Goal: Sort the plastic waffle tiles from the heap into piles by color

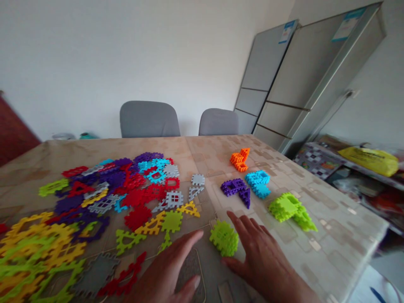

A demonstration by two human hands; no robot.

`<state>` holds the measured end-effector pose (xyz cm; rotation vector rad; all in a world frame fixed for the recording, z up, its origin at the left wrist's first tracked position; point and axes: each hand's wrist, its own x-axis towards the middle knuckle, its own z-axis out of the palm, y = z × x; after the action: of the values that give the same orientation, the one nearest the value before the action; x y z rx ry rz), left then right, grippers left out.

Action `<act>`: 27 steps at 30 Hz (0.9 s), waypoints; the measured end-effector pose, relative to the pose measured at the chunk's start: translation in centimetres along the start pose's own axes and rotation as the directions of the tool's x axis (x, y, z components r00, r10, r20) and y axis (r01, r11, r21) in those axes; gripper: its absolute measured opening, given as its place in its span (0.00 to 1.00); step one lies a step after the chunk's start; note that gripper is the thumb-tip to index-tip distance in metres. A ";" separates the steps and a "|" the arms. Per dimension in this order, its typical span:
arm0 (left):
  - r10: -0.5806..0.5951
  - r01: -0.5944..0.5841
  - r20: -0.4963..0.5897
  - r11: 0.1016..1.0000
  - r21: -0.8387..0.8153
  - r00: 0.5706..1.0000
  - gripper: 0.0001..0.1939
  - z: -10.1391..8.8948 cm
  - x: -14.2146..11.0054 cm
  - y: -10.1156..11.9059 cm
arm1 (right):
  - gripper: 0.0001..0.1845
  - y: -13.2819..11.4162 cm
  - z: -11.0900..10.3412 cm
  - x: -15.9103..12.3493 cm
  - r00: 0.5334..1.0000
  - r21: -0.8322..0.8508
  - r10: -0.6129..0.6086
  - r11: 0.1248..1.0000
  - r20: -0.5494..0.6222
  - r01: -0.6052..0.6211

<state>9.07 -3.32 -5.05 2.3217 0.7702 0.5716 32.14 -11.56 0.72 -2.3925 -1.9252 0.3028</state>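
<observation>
Left hand (167,271) open, palm down, reaching forward, right hand (260,263) open, palm down, spread wide

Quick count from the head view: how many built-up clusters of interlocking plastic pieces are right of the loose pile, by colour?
Orange cluster: 1
Cyan cluster: 1
Purple cluster: 1
Lime green clusters: 2
Total: 5

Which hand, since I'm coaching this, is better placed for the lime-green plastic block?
Right: the right hand is closest, curving round the lime-green notched plastic block; the left hand lies apart from it.
</observation>
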 end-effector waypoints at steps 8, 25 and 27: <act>-0.064 0.065 0.134 0.998 -0.006 0.989 0.39 4.1 5.4 2.4 | 0.36 2.3 -0.6 0.1 0.998 0.055 -0.010 0.998 0.067 0.007; -0.083 0.136 0.140 0.895 -0.425 0.987 0.44 5.0 3.9 1.6 | 0.46 -1.6 0.6 0.1 0.997 -0.020 0.033 0.999 0.069 -0.031; -0.087 0.171 0.184 0.843 -0.510 0.979 0.44 4.9 4.2 1.9 | 0.44 -1.8 0.6 0.2 0.996 -0.042 0.042 0.998 0.078 -0.039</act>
<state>15.64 -3.90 -6.44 1.7674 0.5995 0.4644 30.38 -11.02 0.38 -2.4844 -1.9345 0.3702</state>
